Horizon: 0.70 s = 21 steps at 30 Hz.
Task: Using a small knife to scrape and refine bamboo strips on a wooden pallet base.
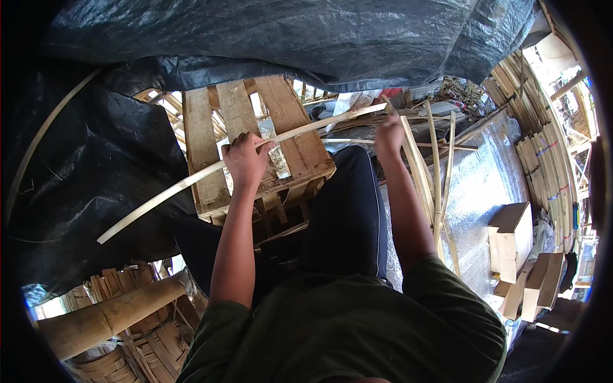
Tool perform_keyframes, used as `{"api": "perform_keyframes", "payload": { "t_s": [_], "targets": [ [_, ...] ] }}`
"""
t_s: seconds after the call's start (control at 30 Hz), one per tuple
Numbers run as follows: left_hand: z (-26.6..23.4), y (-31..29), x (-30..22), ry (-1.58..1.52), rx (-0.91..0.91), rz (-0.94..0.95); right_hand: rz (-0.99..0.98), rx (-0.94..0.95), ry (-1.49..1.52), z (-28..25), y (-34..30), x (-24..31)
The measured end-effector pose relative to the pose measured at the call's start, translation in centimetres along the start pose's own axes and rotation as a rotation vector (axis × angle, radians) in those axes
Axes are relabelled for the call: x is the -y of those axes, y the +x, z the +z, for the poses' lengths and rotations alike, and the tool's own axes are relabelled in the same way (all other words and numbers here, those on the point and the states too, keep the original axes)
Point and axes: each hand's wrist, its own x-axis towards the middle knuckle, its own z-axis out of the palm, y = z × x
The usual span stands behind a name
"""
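Though long, strip (316, 126) at both hands (245, 159) (388, 136)

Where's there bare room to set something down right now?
Widest looks to be the silver sheet, between the leaning strips and the cardboard boxes. Smaller: the right slat of the wooden crate, beyond the long strip in the left hand. Crowded: around the right hand, with strips close by and scraps beyond.
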Motion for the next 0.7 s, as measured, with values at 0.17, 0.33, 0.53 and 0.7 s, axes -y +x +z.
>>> {"api": "perform_keyframes", "payload": {
  "t_s": [0.17, 0.33, 0.53, 0.7],
  "targets": [
    [0.2, 0.5, -0.2, 0.027, -0.080, 0.030, 0.279, 0.394, -0.048, -1.3, -1.9, 4.5],
    [0.3, 0.3, -0.5, 0.025, -0.077, 0.056, 0.251, 0.362, 0.022, 2.1, -4.8, 0.7],
    [0.4, 0.7, -1.4, -0.011, -0.019, 0.039, -0.091, -0.198, -0.168, -1.2, -1.0, -0.1],
    [0.5, 0.3, 0.1, 0.024, -0.070, 0.042, 0.164, 0.129, 0.038, -0.7, -3.0, 3.1]
  ]
}}
